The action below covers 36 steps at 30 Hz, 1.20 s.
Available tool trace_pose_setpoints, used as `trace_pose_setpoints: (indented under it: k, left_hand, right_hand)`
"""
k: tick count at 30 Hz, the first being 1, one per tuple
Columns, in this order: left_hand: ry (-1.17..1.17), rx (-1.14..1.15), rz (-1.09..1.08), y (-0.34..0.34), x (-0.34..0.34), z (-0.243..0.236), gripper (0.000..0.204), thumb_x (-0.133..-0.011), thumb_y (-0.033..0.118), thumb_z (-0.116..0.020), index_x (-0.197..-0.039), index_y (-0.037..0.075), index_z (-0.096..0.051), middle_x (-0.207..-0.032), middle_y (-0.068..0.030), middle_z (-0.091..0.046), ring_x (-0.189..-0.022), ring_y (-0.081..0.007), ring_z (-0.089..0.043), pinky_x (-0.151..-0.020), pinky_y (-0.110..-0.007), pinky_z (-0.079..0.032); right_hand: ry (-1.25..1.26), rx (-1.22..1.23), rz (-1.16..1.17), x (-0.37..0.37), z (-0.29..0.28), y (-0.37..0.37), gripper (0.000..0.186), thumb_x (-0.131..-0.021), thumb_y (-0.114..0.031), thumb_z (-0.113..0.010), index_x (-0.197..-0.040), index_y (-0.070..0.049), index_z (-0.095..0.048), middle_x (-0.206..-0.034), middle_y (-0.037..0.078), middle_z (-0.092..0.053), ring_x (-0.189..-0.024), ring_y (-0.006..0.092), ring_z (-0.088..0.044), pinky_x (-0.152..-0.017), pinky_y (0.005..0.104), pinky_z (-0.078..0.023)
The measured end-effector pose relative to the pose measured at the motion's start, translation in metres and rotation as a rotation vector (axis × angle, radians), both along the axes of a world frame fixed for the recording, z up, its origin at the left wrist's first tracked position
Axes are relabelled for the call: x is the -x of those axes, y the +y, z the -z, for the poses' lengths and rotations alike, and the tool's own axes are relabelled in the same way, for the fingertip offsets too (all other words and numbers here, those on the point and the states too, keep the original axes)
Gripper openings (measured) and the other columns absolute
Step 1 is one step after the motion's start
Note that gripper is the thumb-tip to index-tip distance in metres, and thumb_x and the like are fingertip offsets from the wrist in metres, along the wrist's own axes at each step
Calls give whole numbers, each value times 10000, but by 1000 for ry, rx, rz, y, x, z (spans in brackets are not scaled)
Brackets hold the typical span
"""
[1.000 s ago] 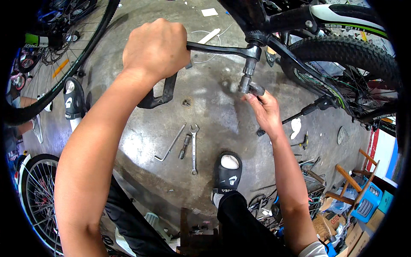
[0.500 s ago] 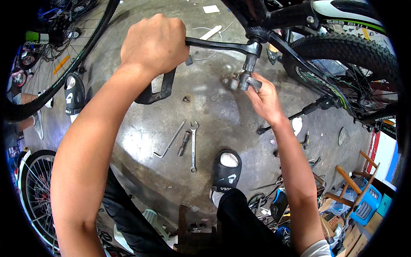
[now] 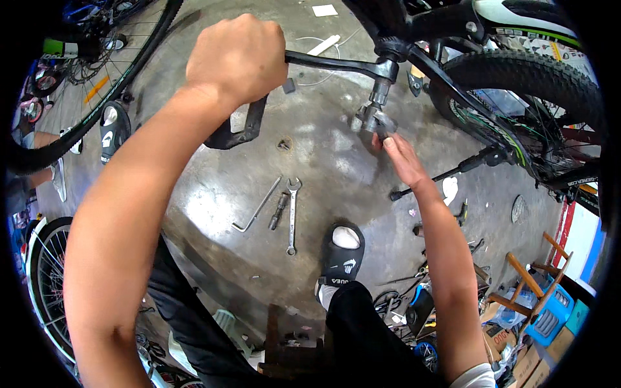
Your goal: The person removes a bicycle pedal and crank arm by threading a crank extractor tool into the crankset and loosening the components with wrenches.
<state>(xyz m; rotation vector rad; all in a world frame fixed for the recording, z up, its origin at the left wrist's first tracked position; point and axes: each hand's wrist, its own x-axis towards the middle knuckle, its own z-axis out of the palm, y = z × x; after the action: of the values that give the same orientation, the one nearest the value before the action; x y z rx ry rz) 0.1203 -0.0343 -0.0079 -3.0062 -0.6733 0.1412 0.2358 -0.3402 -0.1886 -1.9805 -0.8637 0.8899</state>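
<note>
My left hand (image 3: 238,58) is closed round the outer end of a black bicycle crank arm (image 3: 336,63), where the pedal (image 3: 249,129) hangs just below my fist. At the crank's other end, a grey metal crank puller (image 3: 372,116) sticks out toward me from the hub. My right hand (image 3: 404,158) is at the puller's lower handle, with that handle between thumb and fingertips; the fingers are partly hidden. On the floor below lie a hex key (image 3: 257,205), a short dark tool with a ribbed grip (image 3: 279,211) and a combination wrench (image 3: 292,216).
The bicycle's rear wheel (image 3: 517,71) and kickstand (image 3: 440,176) stand to the right. Another bicycle's wheel (image 3: 152,58) is at the left. My sandalled foot (image 3: 343,252) rests near the wrench. Loose tools, a wooden stool (image 3: 524,271) and a blue plastic piece (image 3: 550,313) crowd the lower right.
My right hand has slid lower on the crank puller, and its handle has turned downward. My left hand keeps its hold on the crank end. The view has shifted slightly.
</note>
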Motion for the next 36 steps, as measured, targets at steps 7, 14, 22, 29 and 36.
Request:
trace_pose_setpoints:
  k: [7, 14, 22, 29, 36]
  left_hand:
    - [47, -22, 7, 5, 1, 0, 164, -773, 126, -635, -788, 11, -751, -824, -234, -715, -798, -398, -719, -748, -451, -588]
    - [123, -71, 9, 5, 6, -10, 179, -829, 81, -587, -846, 42, -761, -875, -188, -741, -860, -333, -744, -752, -409, -598]
    - [-43, -12, 208, 9, 9, 4, 189, -850, 197, -629, -881, 60, -756, -863, -184, -727, -840, -365, -724, -756, -440, -582]
    - [201, 258, 110, -16, -26, -10, 331, -867, 326, -662, -958, 20, -748, -910, -205, -731, -881, -386, -716, -810, -462, -573]
    - [250, 276, 39, -25, -29, -15, 263, -868, 206, -608, -984, 19, -753, -978, -211, -737, -936, -385, -721, -837, -461, -577]
  right_hand:
    - [-10, -9, -103, -4, 4, -2, 591, -1060, -551, -363, -1109, -18, -612, -967, 75, -605, -931, 216, -559, -875, 355, -452]
    - [-63, -43, -122, 1, -3, 2, 588, -1066, -554, -337, -1042, -22, -586, -897, 68, -562, -867, 208, -527, -817, 355, -445]
    - [-95, 14, -120, -1, 0, 3, 523, -1062, -512, -367, -1121, -34, -572, -945, 125, -626, -889, 311, -600, -828, 395, -470]
    - [-46, -64, -116, -3, -4, 5, 627, -1057, -597, -305, -990, -31, -568, -818, 60, -525, -801, 211, -510, -762, 349, -438]
    - [-99, -76, -71, -4, 15, -5, 577, -1057, -574, -340, -992, -41, -552, -811, 52, -518, -773, 196, -495, -735, 344, -428]
